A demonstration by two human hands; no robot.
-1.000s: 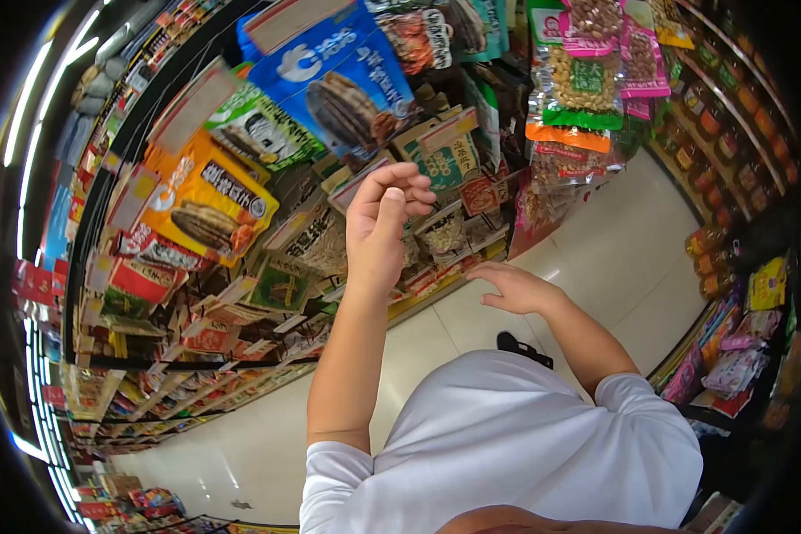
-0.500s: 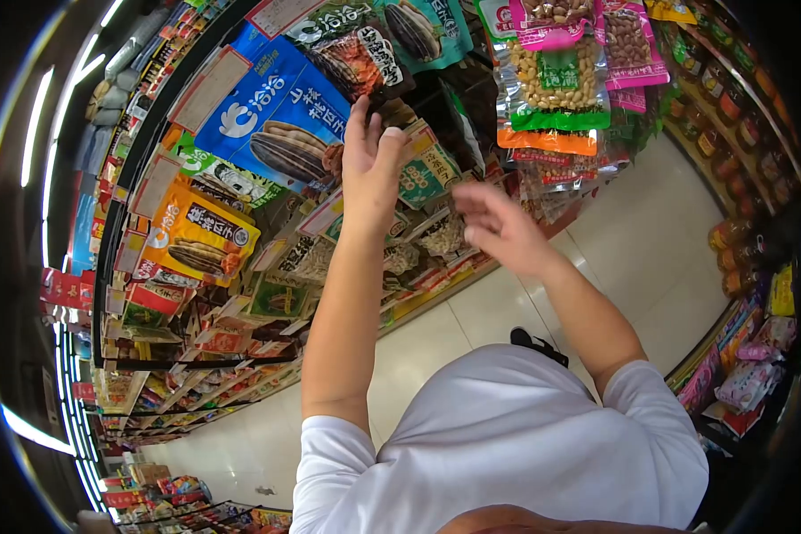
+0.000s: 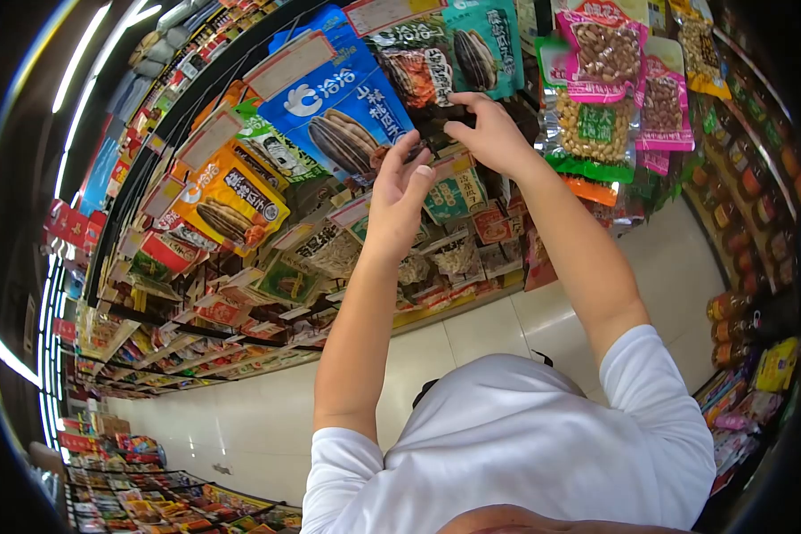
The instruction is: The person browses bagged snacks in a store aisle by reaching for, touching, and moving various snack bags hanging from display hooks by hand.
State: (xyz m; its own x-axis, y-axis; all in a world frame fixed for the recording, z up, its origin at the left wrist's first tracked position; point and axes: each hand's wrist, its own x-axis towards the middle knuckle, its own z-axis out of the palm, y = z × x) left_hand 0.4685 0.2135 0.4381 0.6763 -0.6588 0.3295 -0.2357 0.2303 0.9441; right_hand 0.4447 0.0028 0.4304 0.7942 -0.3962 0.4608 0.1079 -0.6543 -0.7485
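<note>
My left hand (image 3: pixel 400 198) is beside the lower right corner of a blue bag of sunflower seeds (image 3: pixel 334 111). Its fingers are slightly bent, with the thumb apart from them and nothing visible between. My right hand (image 3: pixel 497 135) reaches to a dark green bag of seeds (image 3: pixel 416 67), its index fingertip at the bag's lower right edge and its thumb spread below. Whether that fingertip presses on the bag is hard to tell. A teal seed bag (image 3: pixel 482 49) stands just right of the dark one.
Left of the blue bag are a green bag (image 3: pixel 280 142) and a yellow seed bag (image 3: pixel 230 200). Bags of nuts (image 3: pixel 594 125) hang at the right. Lower shelves carry small packets (image 3: pixel 295 278). Jars (image 3: pixel 730 329) line another shelf across the tiled floor (image 3: pixel 481 334).
My right hand has moved up and left to the dark green bag. My left hand has come down from that bag to the blue bag's corner. The view has shifted.
</note>
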